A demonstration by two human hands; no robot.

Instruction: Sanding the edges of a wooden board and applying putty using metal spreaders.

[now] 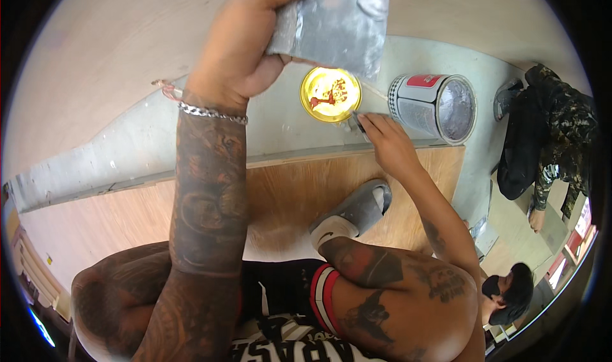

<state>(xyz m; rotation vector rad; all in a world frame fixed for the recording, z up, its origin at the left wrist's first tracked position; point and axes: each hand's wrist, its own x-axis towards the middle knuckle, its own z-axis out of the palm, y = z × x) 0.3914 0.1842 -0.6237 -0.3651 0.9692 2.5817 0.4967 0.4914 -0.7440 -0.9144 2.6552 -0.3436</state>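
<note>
My left hand (245, 50) is raised at the upper middle, its fingers closed round a flat grey plate (325, 27). A pale dab of paste (375, 4) sits near the plate's upper right corner. Below the plate rests a round golden lid (320, 111) with a streak and smears of red paste (325, 101) on it. My right hand (389, 139) pinches a thin, narrow spatula-like tool (361, 126), its tip at the lid's lower right edge. Just right of the lid is a tin can (417, 110), its open mouth showing grey paste (456, 107).
A wood-grain board (280, 190) lies between me and the pale grey surface (140, 145) under the lid and can. My foot in a grey slide sandal (363, 206) rests on it. Two other people (554, 139) are at the right, one lower down wearing a dark mask (491, 287).
</note>
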